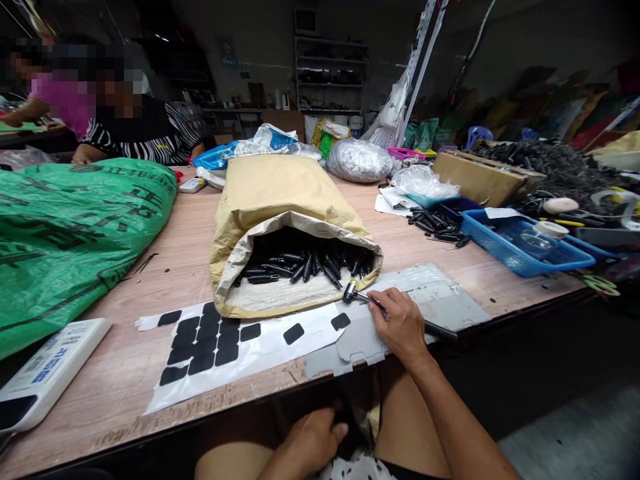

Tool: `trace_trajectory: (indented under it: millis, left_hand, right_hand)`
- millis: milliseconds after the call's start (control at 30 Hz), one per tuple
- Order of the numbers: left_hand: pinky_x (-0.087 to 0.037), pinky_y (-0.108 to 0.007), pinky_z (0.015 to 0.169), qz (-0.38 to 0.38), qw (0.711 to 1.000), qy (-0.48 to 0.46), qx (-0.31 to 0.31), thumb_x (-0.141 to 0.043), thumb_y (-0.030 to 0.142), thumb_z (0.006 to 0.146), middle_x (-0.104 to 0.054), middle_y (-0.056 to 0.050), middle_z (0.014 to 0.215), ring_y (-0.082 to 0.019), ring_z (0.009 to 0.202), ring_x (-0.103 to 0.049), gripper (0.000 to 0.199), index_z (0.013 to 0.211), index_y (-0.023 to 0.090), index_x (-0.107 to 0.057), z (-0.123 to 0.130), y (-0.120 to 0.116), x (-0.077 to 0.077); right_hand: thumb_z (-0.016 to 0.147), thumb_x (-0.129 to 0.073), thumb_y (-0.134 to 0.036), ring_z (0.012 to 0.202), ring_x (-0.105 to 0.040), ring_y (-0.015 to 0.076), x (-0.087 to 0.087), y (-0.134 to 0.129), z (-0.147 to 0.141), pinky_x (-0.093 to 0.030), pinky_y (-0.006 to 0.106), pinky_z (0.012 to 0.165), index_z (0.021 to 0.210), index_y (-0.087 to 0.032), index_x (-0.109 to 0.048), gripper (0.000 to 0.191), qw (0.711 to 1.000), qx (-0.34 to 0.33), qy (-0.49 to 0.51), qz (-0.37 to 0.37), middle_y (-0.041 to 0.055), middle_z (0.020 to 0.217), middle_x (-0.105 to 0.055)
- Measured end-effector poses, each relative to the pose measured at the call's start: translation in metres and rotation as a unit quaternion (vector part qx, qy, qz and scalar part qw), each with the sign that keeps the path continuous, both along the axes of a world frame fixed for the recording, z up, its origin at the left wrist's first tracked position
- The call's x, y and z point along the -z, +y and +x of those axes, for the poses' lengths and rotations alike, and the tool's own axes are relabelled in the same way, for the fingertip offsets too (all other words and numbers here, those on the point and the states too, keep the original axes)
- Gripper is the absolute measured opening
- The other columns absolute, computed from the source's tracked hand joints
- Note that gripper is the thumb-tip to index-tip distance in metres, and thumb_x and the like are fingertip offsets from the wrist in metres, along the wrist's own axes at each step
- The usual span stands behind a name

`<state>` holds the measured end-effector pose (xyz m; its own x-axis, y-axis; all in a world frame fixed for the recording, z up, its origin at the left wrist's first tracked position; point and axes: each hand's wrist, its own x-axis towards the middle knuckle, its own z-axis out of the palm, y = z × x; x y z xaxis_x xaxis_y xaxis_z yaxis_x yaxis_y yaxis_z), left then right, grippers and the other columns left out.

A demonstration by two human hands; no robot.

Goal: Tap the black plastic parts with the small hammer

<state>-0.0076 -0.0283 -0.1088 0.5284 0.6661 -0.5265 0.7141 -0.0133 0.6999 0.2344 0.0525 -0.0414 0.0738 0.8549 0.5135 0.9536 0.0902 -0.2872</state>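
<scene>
My right hand [400, 323] is closed round the handle of a small hammer [351, 291], which lies over a grey board [430, 293] at the table's front edge. Down by my lap, below the table edge, my left hand [315, 437] has curled fingers; whether it holds anything is hidden. An open tan sack [285, 193] lies on its side in the middle, its mouth facing me, with many black tubular parts [305, 265] inside. In front of it is a white backing sheet [270, 353] with black rounded-square stickers [203, 343].
A green sack [75, 233] and a white device [55, 373] sit at the left. Blue tray [525, 253], cardboard box [485, 177] and loose black parts [437, 223] are at the right. Two people sit at the far left.
</scene>
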Motion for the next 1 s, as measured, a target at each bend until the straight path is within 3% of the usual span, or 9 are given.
trace_trajectory:
  millis: [133,200,267,367,467,533,700,900,1000]
  left_hand:
    - [-0.051,-0.032,0.075,0.043,0.99,-0.085,0.109,-0.061,0.046,0.089,-0.077,-0.003,0.094,-0.025,0.087,-0.071,0.031,0.112,0.031,-0.075,-0.008,0.013,-0.089]
    - [-0.047,-0.027,0.065,0.072,0.985,-0.14,0.063,-0.054,0.048,0.095,-0.074,0.0,0.082,-0.019,0.074,-0.067,0.032,0.111,0.031,-0.075,-0.013,0.038,-0.125]
    - [-0.044,-0.027,0.062,0.16,0.98,-0.115,-0.042,-0.051,0.053,0.095,-0.072,-0.001,0.078,-0.02,0.07,-0.064,0.038,0.112,0.027,-0.074,-0.02,0.073,-0.145]
    - [-0.045,-0.032,0.066,0.301,0.931,0.045,-0.203,-0.048,0.053,0.096,-0.073,-0.006,0.086,-0.026,0.079,-0.066,0.045,0.122,0.023,-0.069,-0.033,0.131,-0.145]
    - [-0.048,-0.041,0.078,0.364,0.874,0.169,-0.273,-0.046,0.046,0.098,-0.073,-0.015,0.109,-0.035,0.103,-0.066,0.046,0.13,0.018,-0.063,-0.044,0.172,-0.132]
    - [-0.049,-0.046,0.083,0.363,0.858,0.21,-0.298,-0.044,0.044,0.098,-0.071,-0.019,0.119,-0.039,0.11,-0.064,0.045,0.129,0.017,-0.064,-0.047,0.185,-0.126]
    - [-0.05,-0.049,0.078,0.335,0.85,0.264,-0.308,-0.041,0.048,0.098,-0.071,-0.02,0.113,-0.041,0.102,-0.067,0.041,0.103,0.021,-0.071,-0.047,0.185,-0.123]
    - [-0.049,-0.045,0.076,0.345,0.842,0.277,-0.309,-0.046,0.035,0.096,-0.068,-0.02,0.112,-0.039,0.101,-0.067,0.024,0.108,0.02,-0.059,-0.053,0.174,-0.121]
    - [-0.047,-0.04,0.076,0.403,0.835,0.212,-0.31,-0.048,0.034,0.096,-0.069,-0.014,0.104,-0.033,0.096,-0.067,0.019,0.107,0.02,-0.055,-0.055,0.162,-0.121]
  right_hand:
    - [0.095,-0.055,-0.027,0.091,-0.053,0.0213,-0.001,-0.001,-0.001,-0.037,0.033,0.081,0.112,-0.026,-0.07,0.023,1.0,0.001,-0.002,-0.001,0.0038,0.095,-0.065]
    - [0.095,-0.056,-0.027,0.091,-0.053,0.0215,-0.001,-0.001,-0.001,-0.037,0.033,0.082,0.112,-0.026,-0.07,0.023,1.0,0.003,-0.002,-0.002,0.0036,0.096,-0.065]
    - [0.095,-0.056,-0.027,0.091,-0.053,0.0216,-0.001,0.0,-0.001,-0.037,0.033,0.082,0.112,-0.026,-0.07,0.022,1.0,0.004,-0.002,-0.003,0.0035,0.096,-0.065]
    - [0.095,-0.056,-0.027,0.091,-0.053,0.0214,-0.002,0.0,-0.001,-0.037,0.033,0.082,0.112,-0.026,-0.07,0.022,1.0,0.002,0.003,-0.005,0.0033,0.095,-0.065]
    - [0.095,-0.056,-0.027,0.091,-0.053,0.0214,-0.002,0.0,0.0,-0.037,0.032,0.082,0.112,-0.026,-0.07,0.022,1.0,-0.001,0.008,-0.006,0.0031,0.095,-0.065]
    - [0.095,-0.057,-0.027,0.091,-0.053,0.0213,-0.002,0.0,0.0,-0.037,0.032,0.082,0.112,-0.026,-0.07,0.022,1.0,-0.002,0.009,-0.006,0.003,0.095,-0.065]
    - [0.095,-0.056,-0.027,0.09,-0.053,0.0213,-0.001,0.001,0.0,-0.036,0.033,0.081,0.112,-0.026,-0.07,0.022,1.0,-0.002,0.011,-0.001,0.0037,0.094,-0.064]
    - [0.095,-0.056,-0.027,0.091,-0.053,0.0214,-0.001,0.001,0.0,-0.037,0.033,0.081,0.112,-0.026,-0.07,0.022,1.0,-0.001,0.011,-0.001,0.0033,0.094,-0.064]
    - [0.094,-0.057,-0.027,0.09,-0.053,0.0212,0.0,0.001,0.0,-0.037,0.033,0.081,0.111,-0.026,-0.07,0.022,1.0,-0.002,0.01,0.002,0.0034,0.094,-0.064]
